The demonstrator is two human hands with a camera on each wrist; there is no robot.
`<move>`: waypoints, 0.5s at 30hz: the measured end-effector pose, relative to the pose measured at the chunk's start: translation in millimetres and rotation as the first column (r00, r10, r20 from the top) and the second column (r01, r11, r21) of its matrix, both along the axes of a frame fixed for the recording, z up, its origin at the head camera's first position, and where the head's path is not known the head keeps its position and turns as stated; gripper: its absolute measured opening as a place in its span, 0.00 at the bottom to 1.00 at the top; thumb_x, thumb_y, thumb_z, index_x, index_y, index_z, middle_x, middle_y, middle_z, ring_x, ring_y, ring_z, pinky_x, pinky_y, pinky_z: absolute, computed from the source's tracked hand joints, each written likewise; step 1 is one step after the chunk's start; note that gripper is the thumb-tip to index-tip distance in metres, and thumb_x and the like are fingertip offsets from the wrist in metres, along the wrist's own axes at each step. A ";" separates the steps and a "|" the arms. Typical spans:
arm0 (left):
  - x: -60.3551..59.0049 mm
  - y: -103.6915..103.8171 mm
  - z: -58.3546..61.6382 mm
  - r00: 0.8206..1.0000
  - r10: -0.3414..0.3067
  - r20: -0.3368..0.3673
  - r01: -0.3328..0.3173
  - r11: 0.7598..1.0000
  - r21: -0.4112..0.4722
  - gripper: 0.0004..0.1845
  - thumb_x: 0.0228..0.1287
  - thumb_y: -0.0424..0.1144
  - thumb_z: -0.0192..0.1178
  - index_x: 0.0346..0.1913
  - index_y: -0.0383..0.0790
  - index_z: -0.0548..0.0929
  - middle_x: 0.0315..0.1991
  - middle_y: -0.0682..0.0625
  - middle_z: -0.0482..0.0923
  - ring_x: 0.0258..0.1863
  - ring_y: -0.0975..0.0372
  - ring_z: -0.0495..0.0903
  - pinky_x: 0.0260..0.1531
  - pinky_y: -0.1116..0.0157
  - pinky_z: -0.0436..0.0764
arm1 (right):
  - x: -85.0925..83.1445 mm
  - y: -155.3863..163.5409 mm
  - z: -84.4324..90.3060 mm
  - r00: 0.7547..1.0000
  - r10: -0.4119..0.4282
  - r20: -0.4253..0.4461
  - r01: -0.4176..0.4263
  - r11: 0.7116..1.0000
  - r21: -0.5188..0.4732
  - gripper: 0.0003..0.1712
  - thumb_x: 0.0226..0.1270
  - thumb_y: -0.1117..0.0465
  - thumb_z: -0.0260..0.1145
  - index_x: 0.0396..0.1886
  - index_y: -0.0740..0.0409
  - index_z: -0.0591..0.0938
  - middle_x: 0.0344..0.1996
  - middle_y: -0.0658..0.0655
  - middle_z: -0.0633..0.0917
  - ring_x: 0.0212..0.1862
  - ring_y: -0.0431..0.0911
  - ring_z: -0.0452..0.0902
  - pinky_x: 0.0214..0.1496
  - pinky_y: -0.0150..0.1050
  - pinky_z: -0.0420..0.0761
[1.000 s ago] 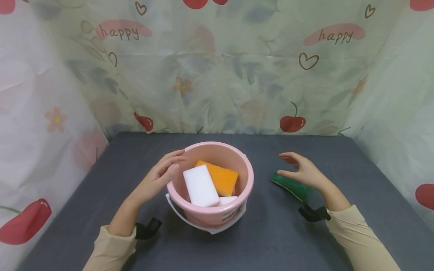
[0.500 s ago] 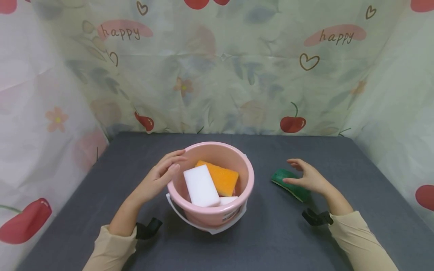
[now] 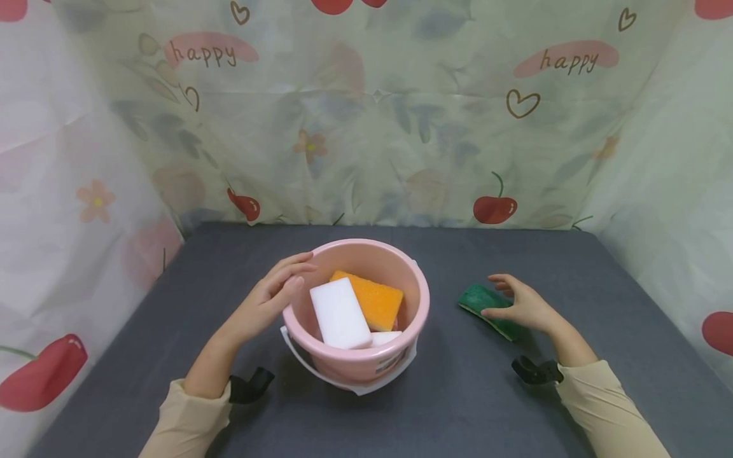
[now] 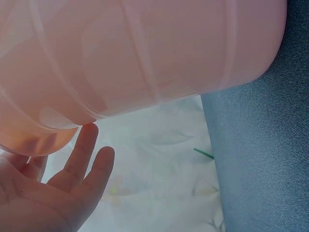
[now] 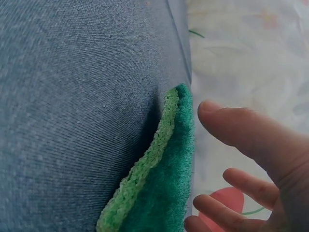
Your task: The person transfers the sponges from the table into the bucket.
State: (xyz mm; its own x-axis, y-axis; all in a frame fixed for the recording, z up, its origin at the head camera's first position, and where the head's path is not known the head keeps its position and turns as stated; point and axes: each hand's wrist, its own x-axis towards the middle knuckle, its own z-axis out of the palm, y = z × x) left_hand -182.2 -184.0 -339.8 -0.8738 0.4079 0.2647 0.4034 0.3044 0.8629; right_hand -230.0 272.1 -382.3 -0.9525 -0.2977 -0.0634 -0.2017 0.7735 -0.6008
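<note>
A pink bucket (image 3: 415, 280) stands mid-table with a white sponge (image 3: 339, 313) and an orange sponge (image 3: 375, 301) inside it. My left hand (image 3: 279, 291) rests with straight fingers against the bucket's left rim; the left wrist view shows the bucket wall (image 4: 145, 58) just above those fingers (image 4: 87, 154). A green scouring sponge (image 3: 480, 302) lies flat on the cloth to the right of the bucket. My right hand (image 3: 518, 304) hovers over its near end, fingers relaxed. In the right wrist view the green sponge (image 5: 164, 179) lies under the spread fingers (image 5: 241, 128), with no grip visible.
The grey tablecloth (image 3: 458, 394) covers the table. Patterned curtains (image 3: 366, 127) close off the back and both sides. A white bucket handle (image 3: 343, 381) hangs down at the bucket's front.
My right hand has dropped lower and nearer, down onto the green sponge's near end. The left hand and bucket have stayed still.
</note>
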 end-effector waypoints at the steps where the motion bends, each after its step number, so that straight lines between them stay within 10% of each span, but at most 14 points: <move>1: 0.0 0.0 0.1 1.000 0.001 -0.001 -0.001 1.000 -0.001 0.19 0.71 0.39 0.45 0.61 0.39 0.70 0.71 0.46 0.55 0.70 0.50 0.52 0.63 0.39 0.61 | -0.1 0.4 -0.8 1.000 0.002 0.001 -0.002 1.000 -0.002 0.46 0.56 0.49 0.69 0.66 0.67 0.60 0.61 0.76 0.67 0.61 0.71 0.63 0.57 0.63 0.68; 15: 0.3 0.3 0.1 1.000 -0.003 -0.005 0.003 1.000 0.004 0.19 0.71 0.39 0.45 0.61 0.38 0.70 0.71 0.46 0.55 0.70 0.50 0.52 0.63 0.39 0.61 | -0.7 0.9 -6.6 1.000 0.029 -0.005 -0.029 1.000 0.008 0.44 0.55 0.54 0.70 0.65 0.69 0.61 0.57 0.77 0.69 0.59 0.72 0.65 0.56 0.62 0.70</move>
